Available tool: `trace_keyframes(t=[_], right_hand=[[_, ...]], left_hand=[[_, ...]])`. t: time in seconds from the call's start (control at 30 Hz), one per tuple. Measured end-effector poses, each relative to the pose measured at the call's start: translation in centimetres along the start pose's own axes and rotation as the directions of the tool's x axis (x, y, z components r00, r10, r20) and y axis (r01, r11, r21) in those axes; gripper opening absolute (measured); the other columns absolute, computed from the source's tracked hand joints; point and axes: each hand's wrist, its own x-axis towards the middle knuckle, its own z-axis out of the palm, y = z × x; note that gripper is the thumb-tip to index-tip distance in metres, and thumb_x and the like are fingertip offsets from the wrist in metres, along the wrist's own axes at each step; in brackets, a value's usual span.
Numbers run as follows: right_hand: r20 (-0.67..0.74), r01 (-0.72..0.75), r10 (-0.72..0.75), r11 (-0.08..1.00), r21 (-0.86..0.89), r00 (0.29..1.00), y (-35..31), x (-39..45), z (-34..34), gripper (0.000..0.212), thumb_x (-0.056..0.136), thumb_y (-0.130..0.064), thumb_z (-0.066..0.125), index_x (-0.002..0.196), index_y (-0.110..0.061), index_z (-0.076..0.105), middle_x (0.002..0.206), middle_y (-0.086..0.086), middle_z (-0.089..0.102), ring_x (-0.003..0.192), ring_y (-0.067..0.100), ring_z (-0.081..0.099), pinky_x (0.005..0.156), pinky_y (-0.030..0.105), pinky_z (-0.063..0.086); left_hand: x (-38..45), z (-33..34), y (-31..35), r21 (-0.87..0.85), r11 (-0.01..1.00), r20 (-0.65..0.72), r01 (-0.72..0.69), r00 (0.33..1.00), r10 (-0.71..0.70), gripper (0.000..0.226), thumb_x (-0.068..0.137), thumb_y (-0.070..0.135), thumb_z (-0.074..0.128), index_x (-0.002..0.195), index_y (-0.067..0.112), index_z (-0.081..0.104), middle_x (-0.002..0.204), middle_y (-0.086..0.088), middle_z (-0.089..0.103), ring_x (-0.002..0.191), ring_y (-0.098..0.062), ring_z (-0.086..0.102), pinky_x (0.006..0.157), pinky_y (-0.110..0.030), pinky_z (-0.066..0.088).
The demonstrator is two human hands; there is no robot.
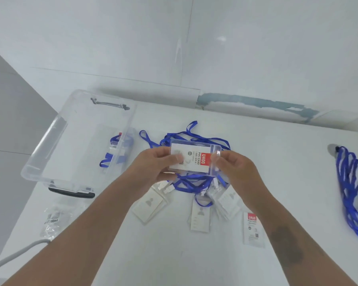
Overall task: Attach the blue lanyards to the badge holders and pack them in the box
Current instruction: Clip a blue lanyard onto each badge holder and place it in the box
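Both hands, left and right, pinch a clear rigid holder; glossy plastic box at ten o'clock.

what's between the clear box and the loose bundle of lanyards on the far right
In the head view: both hands gripping a badge holder above a lanyard tangle.

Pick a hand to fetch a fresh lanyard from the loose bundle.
Right. The right hand is nearer the loose lanyard bundle at the table's right edge; the left hand can probably hold the badge holder.
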Motion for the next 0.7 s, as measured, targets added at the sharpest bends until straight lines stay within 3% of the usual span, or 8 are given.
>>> trace_keyframes(t=[0.07, 0.13, 0.2, 0.3, 0.43, 0.57, 0.7], right_hand=[[0.044, -0.049, 0.041, 0.979, 0.199, 0.998, -0.1, 0.2, -0.1, 0.029, 0.099, -0.033, 0.049, 0.103, -0.019, 0.074, 0.101, -0.003, 0.076, 0.1, 0.013, 0.07, 0.092, 0.031, 0.051], [0.045, -0.093, 0.082, 0.921, 0.378, 0.996, -0.1, 0.3, -0.2, 0.034, 0.103, -0.031, 0.04, 0.109, -0.021, 0.072, 0.106, 0.0, 0.076, 0.104, 0.015, 0.07, 0.097, 0.033, 0.047], [0.02, -0.099, 0.1, 0.896, 0.432, 0.995, 0.1, 0.3, -0.2, 0.032, 0.102, -0.023, 0.04, 0.108, -0.023, 0.072, 0.106, 0.002, 0.076, 0.103, 0.015, 0.07, 0.096, 0.032, 0.047], [-0.019, -0.016, 0.022, 0.973, 0.232, 1.0, 0.0, -0.1, 0.4, 0.028, 0.1, -0.014, 0.046, 0.098, -0.017, 0.073, 0.098, 0.0, 0.075, 0.096, 0.01, 0.069, 0.087, 0.02, 0.049], [-0.157, 0.08, -0.067, 0.994, 0.078, 0.985, -0.9, 0.2, 1.8, 0.024, 0.101, -0.02, 0.049, 0.089, -0.016, 0.07, 0.074, -0.004, 0.07, 0.068, 0.002, 0.063, 0.065, 0.004, 0.042], [-0.126, 0.094, -0.107, 0.99, -0.109, 0.986, -2.6, 0.7, 3.1, 0.03, 0.102, -0.028, 0.045, 0.083, -0.016, 0.065, 0.075, -0.013, 0.069, 0.061, 0.007, 0.059, 0.054, 0.01, 0.042], [-0.021, 0.146, -0.166, 0.915, -0.377, 0.986, -4.5, 0.5, 2.9, 0.03, 0.101, -0.036, 0.04, 0.083, -0.019, 0.056, 0.084, -0.005, 0.069, 0.074, 0.018, 0.062, 0.069, 0.033, 0.05]], left_hand=[[0.0, 0.4, 0.7, -0.126, 0.992, -0.005, 0.001, 1.0, -0.001, 0.018, 0.092, 0.015, 0.065, 0.108, 0.01, 0.07, 0.103, -0.008, 0.076, 0.084, -0.02, 0.073, 0.067, -0.025, 0.059], [0.1, 0.7, 1.5, -0.198, 0.98, -0.014, -0.005, 1.0, 0.002, 0.019, 0.092, 0.015, 0.064, 0.109, 0.009, 0.07, 0.104, -0.01, 0.076, 0.076, -0.017, 0.071, 0.057, -0.021, 0.057], [0.2, 0.9, 2.3, -0.24, 0.971, -0.019, -0.021, 1.0, 0.017, 0.018, 0.093, 0.015, 0.063, 0.108, 0.009, 0.071, 0.103, -0.01, 0.076, 0.067, -0.013, 0.069, 0.05, -0.018, 0.053], [0.5, 1.2, 3.4, -0.305, 0.951, -0.024, -0.052, 0.999, 0.047, 0.013, 0.093, 0.012, 0.063, 0.1, 0.011, 0.073, 0.097, -0.007, 0.076, 0.061, -0.011, 0.066, 0.05, -0.017, 0.052], [1.3, 2.1, 4.8, -0.344, 0.933, -0.048, -0.108, 0.994, 0.098, 0.012, 0.093, 0.013, 0.063, 0.099, 0.01, 0.073, 0.092, -0.006, 0.075, 0.066, -0.013, 0.067, 0.061, -0.02, 0.059], [1.8, 4.0, 5.5, -0.25, 0.951, -0.12, -0.185, 0.98, 0.159, 0.013, 0.092, 0.013, 0.067, 0.102, 0.009, 0.073, 0.097, -0.008, 0.077, 0.079, -0.018, 0.073, 0.067, -0.022, 0.059], [2.2, 5.3, 6.6, -0.127, 0.947, -0.245, -0.296, 0.934, 0.259, 0.008, 0.09, 0.009, 0.069, 0.094, 0.012, 0.075, 0.088, -0.004, 0.078, 0.079, -0.022, 0.076, 0.069, -0.024, 0.06]])
